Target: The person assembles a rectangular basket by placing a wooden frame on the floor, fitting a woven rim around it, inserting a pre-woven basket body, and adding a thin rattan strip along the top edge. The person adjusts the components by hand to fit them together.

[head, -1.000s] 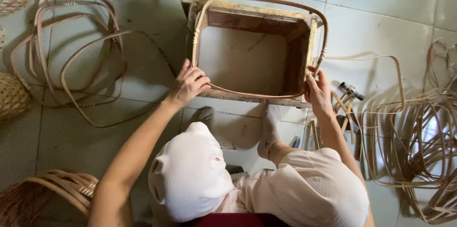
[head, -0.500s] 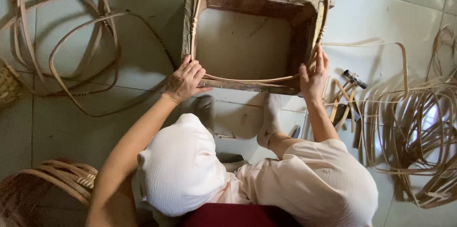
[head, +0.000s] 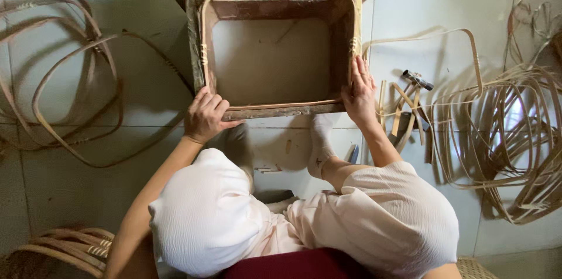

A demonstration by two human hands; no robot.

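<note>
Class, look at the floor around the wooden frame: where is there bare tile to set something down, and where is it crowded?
Bare tile lies between the wooden frame and the cane loops on the left, and below those loops. Right of the right hand it is crowded: a hammer and cane coils.

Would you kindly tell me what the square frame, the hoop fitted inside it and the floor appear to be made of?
The square frame looks like rough, unfinished wood: grey, worn and chipped. The hoop seems to be pale rattan or cane: smooth, bent round, with wrapped bindings. The floor appears to be glazed ceramic tile: grey-white squares with grout lines.
</note>
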